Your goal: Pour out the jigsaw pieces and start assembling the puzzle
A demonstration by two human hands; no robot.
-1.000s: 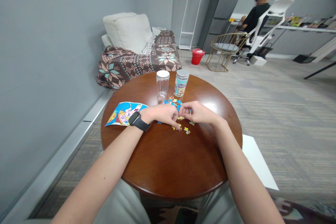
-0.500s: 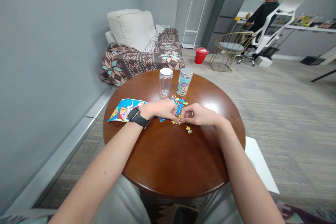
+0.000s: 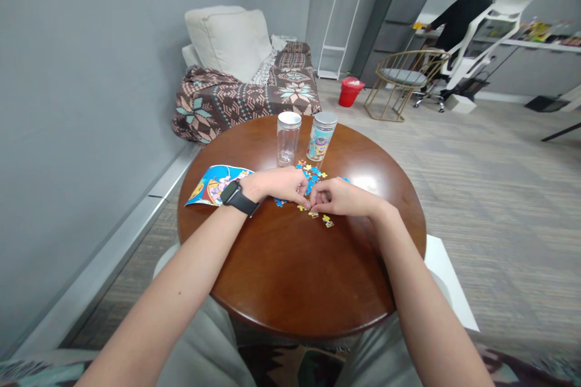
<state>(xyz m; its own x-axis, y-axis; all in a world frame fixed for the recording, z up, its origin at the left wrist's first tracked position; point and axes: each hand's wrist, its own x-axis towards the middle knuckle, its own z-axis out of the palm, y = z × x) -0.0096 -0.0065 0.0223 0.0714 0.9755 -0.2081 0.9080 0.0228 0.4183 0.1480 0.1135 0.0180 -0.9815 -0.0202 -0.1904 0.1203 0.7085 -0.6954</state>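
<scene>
Loose jigsaw pieces (image 3: 314, 175), mostly blue and yellow, lie in a pile on the round brown table (image 3: 299, 278). My left hand (image 3: 287, 185) reaches over the pile's left side, its thumb and forefinger pinched. Fingertips of my right hand (image 3: 341, 197) are also pinched and meet the left ones low over the pieces. They appear to pinch a small jigsaw piece between them, mostly hidden by the fingers. A yellow jigsaw piece (image 3: 327, 221) lies just below my right hand. Beside my left wrist is a colourful picture sheet (image 3: 211, 184), partly covered by the watch and forearm.
Behind the pieces stand a clear jar (image 3: 287, 140) with a white lid and a printed jar (image 3: 320, 139) with a silver lid. Farther off are a covered sofa (image 3: 254, 91), a red bin (image 3: 350, 92), a gold-framed chair (image 3: 403, 78) and a person (image 3: 463, 21) at a counter.
My fingertips have stayed close together over the pieces, shifting slightly. More yellow pieces show below them, and a blue piece shows behind my right hand. The whole view has tilted a little.
</scene>
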